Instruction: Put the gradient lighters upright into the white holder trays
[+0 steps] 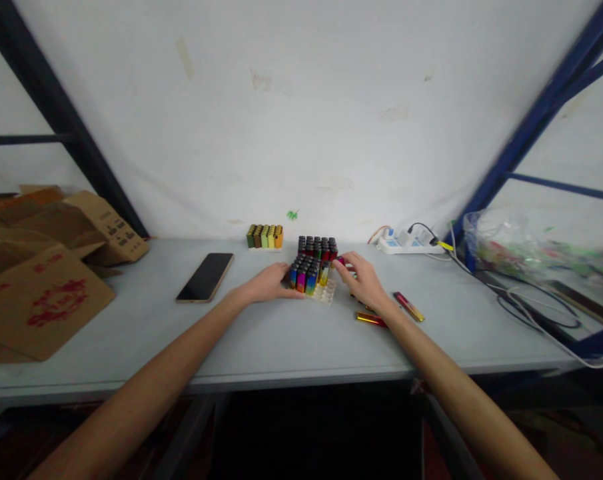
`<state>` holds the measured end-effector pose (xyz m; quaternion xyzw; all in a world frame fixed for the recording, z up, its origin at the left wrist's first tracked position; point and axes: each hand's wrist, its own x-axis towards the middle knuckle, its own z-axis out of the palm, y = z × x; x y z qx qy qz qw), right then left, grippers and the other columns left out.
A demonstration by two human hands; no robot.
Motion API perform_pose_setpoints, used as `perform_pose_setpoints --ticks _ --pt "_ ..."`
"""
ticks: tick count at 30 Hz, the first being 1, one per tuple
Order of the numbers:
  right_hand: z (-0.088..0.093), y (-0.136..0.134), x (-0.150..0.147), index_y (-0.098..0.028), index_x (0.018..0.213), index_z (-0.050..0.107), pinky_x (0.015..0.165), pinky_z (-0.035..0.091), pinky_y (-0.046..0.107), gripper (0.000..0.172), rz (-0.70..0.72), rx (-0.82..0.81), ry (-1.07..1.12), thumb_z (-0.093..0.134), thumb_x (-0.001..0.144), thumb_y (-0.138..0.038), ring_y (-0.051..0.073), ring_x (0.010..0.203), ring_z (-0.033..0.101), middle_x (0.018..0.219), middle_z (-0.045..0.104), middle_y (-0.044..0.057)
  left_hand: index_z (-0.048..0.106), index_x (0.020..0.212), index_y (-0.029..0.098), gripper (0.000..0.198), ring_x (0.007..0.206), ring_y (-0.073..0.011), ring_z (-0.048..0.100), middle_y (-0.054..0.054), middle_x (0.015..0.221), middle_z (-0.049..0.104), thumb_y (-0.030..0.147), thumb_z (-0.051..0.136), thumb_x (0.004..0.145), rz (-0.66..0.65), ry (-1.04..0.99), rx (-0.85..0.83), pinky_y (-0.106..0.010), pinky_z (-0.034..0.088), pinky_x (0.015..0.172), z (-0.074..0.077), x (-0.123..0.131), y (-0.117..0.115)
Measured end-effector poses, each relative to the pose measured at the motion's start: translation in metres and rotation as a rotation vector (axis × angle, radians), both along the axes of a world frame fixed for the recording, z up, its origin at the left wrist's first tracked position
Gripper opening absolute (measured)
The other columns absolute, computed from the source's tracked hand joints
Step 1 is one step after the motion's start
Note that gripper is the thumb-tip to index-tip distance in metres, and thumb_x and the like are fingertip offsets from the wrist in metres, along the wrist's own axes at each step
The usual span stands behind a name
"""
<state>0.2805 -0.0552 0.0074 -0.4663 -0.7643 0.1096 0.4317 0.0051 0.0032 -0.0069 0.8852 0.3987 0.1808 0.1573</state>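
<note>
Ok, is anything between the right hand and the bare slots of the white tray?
Nothing visible is. The right hand is just right of the white tray, and the bare slots are at the tray's near-right corner. The yellow lighter stands behind those slots; the left hand is on the opposite side.

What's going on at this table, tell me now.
A person's left hand cups the left side of a pale tray partly filled with upright lighters. The right hand holds a pinkish lighter at the tray's right; bare slots show at the front right. Loose lighters lie near the right forearm. Behind stand a dark-topped group and a yellow-green set. A phone lies to the left.
</note>
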Motion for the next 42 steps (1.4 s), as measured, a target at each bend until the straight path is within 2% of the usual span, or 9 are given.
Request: perform_pose_setpoints --ticks 3,6,11,16,23,29,32,35,42 --pt "0.001 -0.001 0.000 -0.021 0.074 0.055 0.069 0.043 0.028 0.047 -0.038 0.035 -0.134 0.045 0.103 -0.057 0.016 0.069 0.054 0.074 0.060 0.003 0.070 0.112 0.015 0.072 0.102 -0.0350 0.068 -0.014 0.109 0.073 0.075 0.074 0.070 0.009 0.030 -0.006 -0.042 0.053 0.092 0.001 0.000 -0.001" --pt "0.001 -0.004 -0.002 -0.021 0.075 0.055 0.060 0.037 0.026 0.046 -0.036 -0.034 -0.139 0.044 0.104 -0.055 0.013 0.056 0.049 0.062 0.057 -0.002 0.070 0.113 0.015 0.073 0.102 -0.0354 0.068 -0.014 0.109 0.073 0.075 0.074 0.070 0.019 0.041 -0.011 -0.042 0.053 0.093 0.002 0.001 -0.002" --pt "0.001 -0.008 -0.008 -0.020 0.084 0.060 0.061 0.042 0.025 0.039 0.026 -0.089 -0.069 0.048 0.104 -0.052 0.014 0.057 0.058 0.066 0.068 -0.001 0.070 0.114 0.016 0.071 0.103 -0.0347 0.067 -0.013 0.110 0.073 0.072 0.076 0.071 0.000 0.008 -0.012 -0.042 0.053 0.093 0.001 0.000 -0.001" --pt "-0.005 -0.004 -0.008 -0.020 0.086 0.061 0.066 0.045 0.024 0.031 0.061 -0.116 -0.149 0.052 0.104 -0.043 0.016 0.064 0.067 0.071 0.073 0.002 0.070 0.115 0.016 0.073 0.103 -0.0342 0.067 -0.013 0.111 0.073 0.072 0.077 0.070 -0.004 0.002 -0.002 -0.042 0.053 0.094 -0.002 -0.001 0.001" --pt "-0.010 0.000 -0.013 -0.019 0.097 0.062 0.064 0.039 0.026 0.023 -0.001 -0.042 -0.407 0.052 0.106 -0.038 0.019 0.073 0.067 0.087 0.074 0.008 0.071 0.112 0.016 0.069 0.103 -0.0341 0.067 -0.013 0.111 0.073 0.069 0.078 0.069 0.002 -0.009 -0.013 -0.042 0.053 0.094 -0.002 0.000 0.000" --pt "-0.003 -0.006 -0.020 -0.020 0.092 0.063 0.062 0.033 0.026 0.033 -0.083 -0.082 -0.495 0.052 0.105 -0.049 0.019 0.069 0.065 0.084 0.073 0.007 0.070 0.115 0.015 0.072 0.104 -0.0355 0.068 -0.013 0.111 0.073 0.071 0.076 0.070 -0.002 0.007 0.001 -0.042 0.053 0.093 -0.001 0.000 0.000" --pt "0.005 -0.006 -0.005 -0.020 0.087 0.065 0.064 0.035 0.026 0.041 -0.052 -0.055 -0.397 0.047 0.106 -0.052 0.017 0.067 0.063 0.079 0.072 0.005 0.069 0.118 0.014 0.075 0.106 -0.0350 0.067 -0.015 0.114 0.072 0.073 0.075 0.072 -0.019 0.025 0.002 -0.042 0.052 0.095 -0.001 -0.001 0.001" --pt "0.016 -0.002 0.026 -0.018 0.085 0.066 0.064 0.037 0.028 0.044 -0.152 -0.040 -0.322 0.042 0.108 -0.048 0.018 0.064 0.062 0.072 0.070 0.005 0.069 0.118 0.015 0.076 0.103 -0.0343 0.068 -0.014 0.112 0.072 0.075 0.074 0.072 -0.027 0.020 0.006 -0.041 0.053 0.094 -0.001 -0.001 0.003" --pt "0.027 -0.027 0.117 -0.017 0.097 0.072 0.073 0.048 0.029 0.023 -0.261 -0.263 -0.450 0.059 0.098 -0.036 0.021 0.081 0.070 0.094 0.078 0.010 0.069 0.110 0.013 0.079 0.102 -0.0363 0.067 -0.016 0.110 0.072 0.080 0.072 0.069 0.024 0.056 -0.001 -0.044 0.053 0.093 -0.003 -0.002 0.004"
